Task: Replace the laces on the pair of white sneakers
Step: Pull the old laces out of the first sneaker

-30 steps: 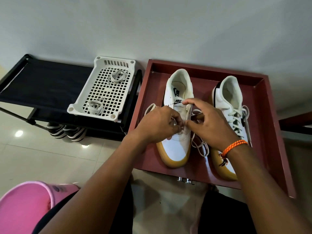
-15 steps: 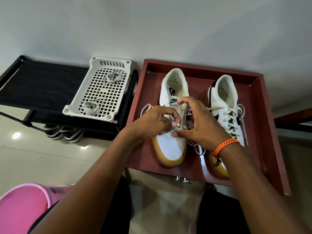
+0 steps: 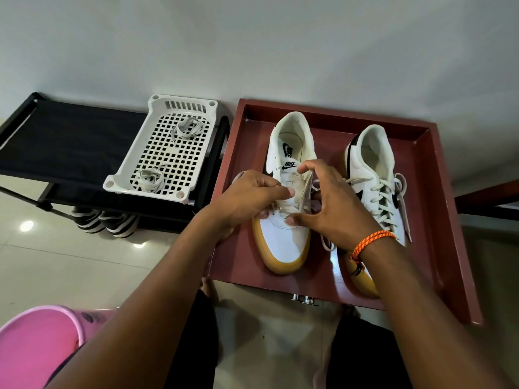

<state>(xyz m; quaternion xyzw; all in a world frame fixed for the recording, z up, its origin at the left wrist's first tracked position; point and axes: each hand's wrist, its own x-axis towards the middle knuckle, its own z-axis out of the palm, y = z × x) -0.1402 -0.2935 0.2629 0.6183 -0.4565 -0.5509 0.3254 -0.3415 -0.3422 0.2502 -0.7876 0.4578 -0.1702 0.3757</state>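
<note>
Two white sneakers with gum soles stand in a dark red tray (image 3: pixel 438 209). The left sneaker (image 3: pixel 283 242) is partly laced; both my hands work over its eyelets. My left hand (image 3: pixel 250 197) pinches the white lace (image 3: pixel 280 209) near the lower eyelets. My right hand (image 3: pixel 334 209) grips the sneaker's right eyelet flap, forefinger at the tongue, thumb on the toe side. The right sneaker (image 3: pixel 376 175) is fully laced, its lace ends hanging loose. Loose lace lies between the shoes, partly hidden by my right hand.
A white perforated basket (image 3: pixel 157 175) on a black rack (image 3: pixel 61 147) at left holds two coiled laces (image 3: pixel 186 129) (image 3: pixel 148 178). Striped shoes (image 3: pixel 106 223) sit under the rack. A pink tub (image 3: pixel 33 346) is at bottom left. The wall stands just behind the tray.
My right forefinger has moved up towards the tongue and my thumb has dropped towards the toe. My left hand stays at the lower eyelets. The view has shifted slightly.
</note>
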